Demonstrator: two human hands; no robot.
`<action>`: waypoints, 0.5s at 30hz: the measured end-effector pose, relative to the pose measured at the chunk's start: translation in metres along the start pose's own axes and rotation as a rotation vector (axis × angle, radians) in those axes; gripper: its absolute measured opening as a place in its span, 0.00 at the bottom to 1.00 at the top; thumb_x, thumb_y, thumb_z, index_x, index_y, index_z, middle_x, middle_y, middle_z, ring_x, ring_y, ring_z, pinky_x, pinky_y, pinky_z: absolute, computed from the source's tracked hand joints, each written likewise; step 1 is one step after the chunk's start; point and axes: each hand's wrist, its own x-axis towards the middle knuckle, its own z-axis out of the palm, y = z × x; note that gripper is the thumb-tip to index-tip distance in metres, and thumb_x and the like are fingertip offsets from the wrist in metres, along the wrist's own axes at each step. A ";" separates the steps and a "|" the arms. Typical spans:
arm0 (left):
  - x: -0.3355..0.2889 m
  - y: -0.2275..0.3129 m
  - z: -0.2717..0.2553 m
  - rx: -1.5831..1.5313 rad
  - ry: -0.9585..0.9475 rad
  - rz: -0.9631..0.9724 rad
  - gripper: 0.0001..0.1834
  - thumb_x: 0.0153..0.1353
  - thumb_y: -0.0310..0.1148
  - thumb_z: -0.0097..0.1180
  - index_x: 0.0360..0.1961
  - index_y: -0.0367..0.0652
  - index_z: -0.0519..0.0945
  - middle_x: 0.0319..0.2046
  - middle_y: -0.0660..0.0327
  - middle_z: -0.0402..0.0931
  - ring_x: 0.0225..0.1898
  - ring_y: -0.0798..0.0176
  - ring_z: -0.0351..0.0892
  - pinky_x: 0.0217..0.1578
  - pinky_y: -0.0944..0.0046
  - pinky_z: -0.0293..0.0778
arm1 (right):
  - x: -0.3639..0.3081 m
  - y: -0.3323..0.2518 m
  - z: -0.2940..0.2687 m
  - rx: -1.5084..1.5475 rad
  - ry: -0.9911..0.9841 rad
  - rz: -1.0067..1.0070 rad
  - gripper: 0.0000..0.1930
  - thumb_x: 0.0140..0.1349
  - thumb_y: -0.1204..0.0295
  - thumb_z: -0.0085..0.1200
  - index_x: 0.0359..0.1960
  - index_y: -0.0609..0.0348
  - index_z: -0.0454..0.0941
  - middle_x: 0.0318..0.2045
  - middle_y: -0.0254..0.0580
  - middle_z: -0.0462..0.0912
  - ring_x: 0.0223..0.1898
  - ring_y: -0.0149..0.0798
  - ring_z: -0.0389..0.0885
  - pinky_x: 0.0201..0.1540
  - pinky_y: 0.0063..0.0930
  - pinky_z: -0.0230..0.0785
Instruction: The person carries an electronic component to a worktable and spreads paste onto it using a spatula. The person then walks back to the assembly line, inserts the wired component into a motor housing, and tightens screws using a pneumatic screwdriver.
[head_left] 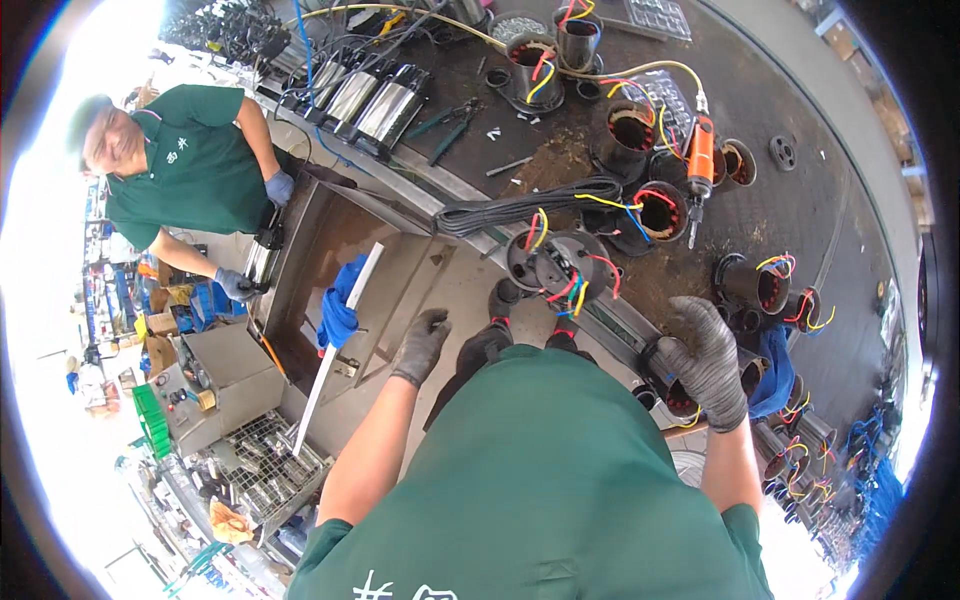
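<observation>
Both my hands wear grey gloves. My left hand is beside my body, off the bench edge, with its fingers loosely bent and nothing visible in them. Over the bench's near right part, my right hand has its fingers stretched out. It is above or against a dark motor housing; whether it touches cannot be made out. In front of me, at the bench edge, sits a round black part with red, yellow, blue and green wires. An orange power screwdriver stands bit-down farther off, beside a wired housing.
Several wired housings stand or lie across the dark bench. A coiled black cable, pliers and silver cylinders lie farther left. A co-worker in gloves handles a silver cylinder at a metal trough. A blue cloth hangs on a white bar.
</observation>
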 end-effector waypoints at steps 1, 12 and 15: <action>0.012 0.016 0.001 -0.003 -0.029 0.032 0.20 0.65 0.34 0.60 0.56 0.37 0.77 0.49 0.51 0.82 0.53 0.56 0.80 0.56 0.59 0.74 | -0.001 0.000 0.013 0.141 -0.039 0.138 0.25 0.53 0.74 0.66 0.54 0.63 0.76 0.47 0.54 0.80 0.50 0.51 0.81 0.54 0.38 0.74; 0.182 -0.041 0.111 -0.086 -0.350 0.335 0.38 0.51 0.33 0.68 0.63 0.35 0.68 0.48 0.43 0.77 0.50 0.42 0.78 0.54 0.52 0.75 | 0.037 -0.058 0.098 -0.028 0.110 -0.029 0.60 0.44 0.63 0.78 0.76 0.52 0.49 0.69 0.54 0.63 0.65 0.53 0.70 0.66 0.46 0.65; 0.147 0.065 0.065 0.021 -0.477 0.345 0.35 0.51 0.37 0.69 0.59 0.32 0.71 0.48 0.41 0.78 0.51 0.40 0.78 0.54 0.52 0.74 | 0.042 -0.058 0.111 -0.191 0.232 -0.089 0.62 0.42 0.60 0.79 0.77 0.49 0.47 0.70 0.57 0.61 0.67 0.58 0.67 0.68 0.50 0.63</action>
